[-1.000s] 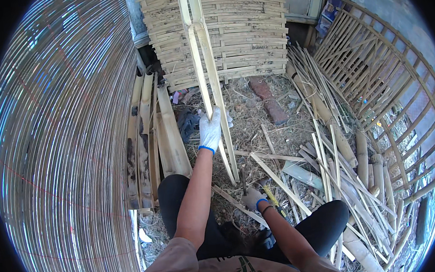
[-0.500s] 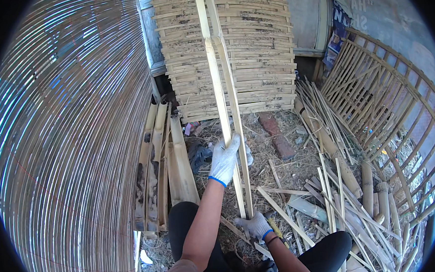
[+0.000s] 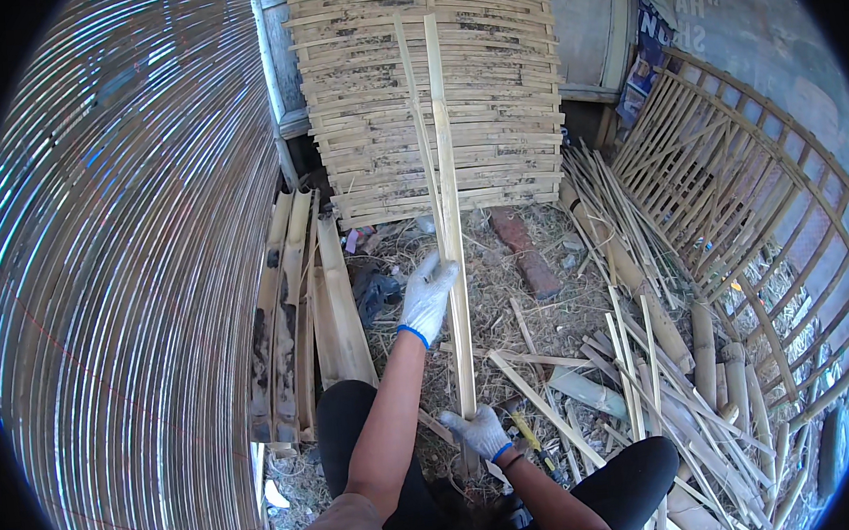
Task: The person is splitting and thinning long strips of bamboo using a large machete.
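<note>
My gloved left hand is closed around two long split bamboo strips, partway along their length. The broader bamboo strip shows its pale flat face, and the thinner bamboo strip stands edge-on to its left. Their far ends are apart, while below my left hand they lie together. At the near end my gloved right hand grips the strips low, between my knees. Its fingers are partly hidden. Just right of this hand a yellow-handled tool lies on the ground.
A woven bamboo panel leans ahead. Bundled thin strips rise along the left, beside halved bamboo poles. A red brick piece lies on the littered ground. Cut bamboo pieces and a bamboo rack fill the right.
The strips have been drawn lower toward me and turned, so their far ends now show. Their near ends have come together. Both hands keep hold, and the right has shifted slightly left.
</note>
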A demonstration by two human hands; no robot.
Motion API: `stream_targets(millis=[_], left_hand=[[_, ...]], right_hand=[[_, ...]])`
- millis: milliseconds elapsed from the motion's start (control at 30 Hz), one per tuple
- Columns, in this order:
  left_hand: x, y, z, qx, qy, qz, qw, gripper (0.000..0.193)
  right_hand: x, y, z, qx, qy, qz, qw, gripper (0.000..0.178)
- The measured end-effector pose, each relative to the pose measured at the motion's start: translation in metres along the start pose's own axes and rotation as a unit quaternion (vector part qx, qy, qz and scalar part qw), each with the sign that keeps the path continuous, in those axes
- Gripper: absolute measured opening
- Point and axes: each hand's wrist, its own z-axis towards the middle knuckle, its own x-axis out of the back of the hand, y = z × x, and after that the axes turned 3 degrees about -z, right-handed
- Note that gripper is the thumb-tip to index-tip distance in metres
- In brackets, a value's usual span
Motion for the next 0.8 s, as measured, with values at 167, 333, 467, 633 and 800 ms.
stream_targets(millis=[167, 333, 467, 633, 800], left_hand=[[0.011, 0.002, 0.000, 0.038, 0.001, -0.015, 0.999, 0.049], [0.007, 0.016, -0.004, 0.031, -0.015, -0.008, 0.999, 0.044], [0.017, 0.020, -0.006, 0.084, -0.048, 0.000, 0.995, 0.032], [0.019, 0.032, -0.010, 0.115, -0.066, 0.092, 0.987, 0.028], [0.010, 0.036, -0.010, 0.103, -0.075, 0.067, 0.990, 0.029]], right_hand=[[-0.003, -0.014, -0.009, 0.002, 0.013, -0.014, 1.000, 0.035], [-0.005, -0.003, -0.005, 0.041, 0.054, 0.012, 0.998, 0.037], [-0.003, -0.010, -0.006, 0.075, 0.081, 0.021, 0.994, 0.029], [0.003, -0.038, -0.013, 0.148, 0.131, -0.031, 0.980, 0.030], [0.008, -0.025, -0.007, 0.218, 0.172, -0.042, 0.960, 0.032]])
